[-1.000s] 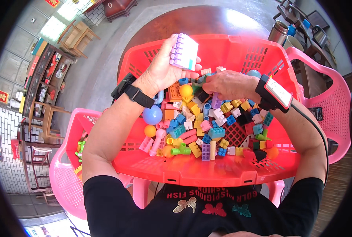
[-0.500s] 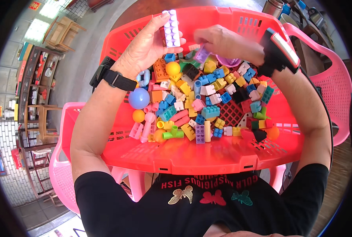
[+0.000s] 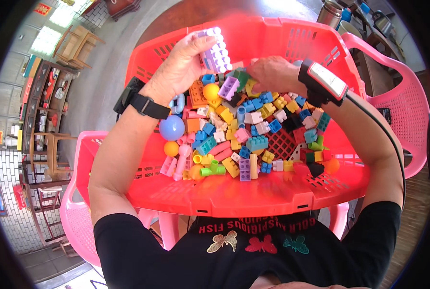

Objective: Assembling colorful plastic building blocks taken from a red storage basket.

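My left hand [image 3: 183, 62] holds a long lavender building block [image 3: 217, 50] above the far left of a red plastic basket [image 3: 253, 195], thumb over its studded face. Past the middle, my right hand [image 3: 275, 74] reaches down among the blocks with curled fingers, beside a green block [image 3: 241, 77] and a yellow block [image 3: 250, 89]. What its fingertips grip, if anything, is hidden. A smaller purple block [image 3: 228, 87] lies tilted on the pile between my hands. Around it are a yellow ball [image 3: 210, 91] and an orange block [image 3: 197, 94].
More blocks, a blue ball [image 3: 171, 127] and a green pipe piece [image 3: 213, 169] fill the basket. Pink chairs [image 3: 402, 103] stand around it. Beyond is a brown round table [image 3: 176, 21]; a metal flask [image 3: 329, 13] stands at the far right.
My left hand has lowered slightly and turned the lavender block. My right hand has moved down into the pile. The smaller purple block now lies farther left and nearer me.
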{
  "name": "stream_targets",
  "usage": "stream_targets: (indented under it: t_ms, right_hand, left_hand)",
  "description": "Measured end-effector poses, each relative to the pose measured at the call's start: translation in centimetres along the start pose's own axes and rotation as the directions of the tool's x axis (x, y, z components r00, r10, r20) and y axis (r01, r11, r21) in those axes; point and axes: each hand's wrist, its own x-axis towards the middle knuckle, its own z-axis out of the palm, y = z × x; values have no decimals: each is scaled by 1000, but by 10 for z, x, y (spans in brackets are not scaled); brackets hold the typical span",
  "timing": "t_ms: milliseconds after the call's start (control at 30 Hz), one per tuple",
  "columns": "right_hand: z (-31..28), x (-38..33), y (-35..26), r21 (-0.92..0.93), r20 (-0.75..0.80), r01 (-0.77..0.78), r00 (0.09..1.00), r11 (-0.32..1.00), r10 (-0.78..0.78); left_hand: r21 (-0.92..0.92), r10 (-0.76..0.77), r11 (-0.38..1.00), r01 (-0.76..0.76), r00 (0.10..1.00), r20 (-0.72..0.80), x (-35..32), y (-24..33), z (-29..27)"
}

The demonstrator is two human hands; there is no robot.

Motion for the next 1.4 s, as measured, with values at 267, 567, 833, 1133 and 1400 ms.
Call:
stream_targets:
  t_ms: [267, 567, 833, 1133, 1400]
  right_hand:
    - [2, 2, -8, 42, 127, -97, 988, 994, 91]
    - [22, -4, -14, 46, -26, 18, 1000, 999, -17]
    - [6, 0, -10, 50, -25, 54, 998, 997, -52]
    - [18, 3, -12, -21, -30, 72, 997, 997, -72]
    - [0, 2, 6, 151, -228, 166, 965, 975, -129]
  left_hand:
    - [-160, 54, 986, -39, 995, 86, 1, -5, 3]
    - [-148, 78, 985, -89, 994, -74, 3, -8, 3]
    - [80, 94, 994, -78, 972, -216, 1, -2, 7]
    - [325, 85, 946, -4, 968, -235, -3, -1, 7]
    - [378, 111, 926, -19, 969, -222, -2, -1, 11]
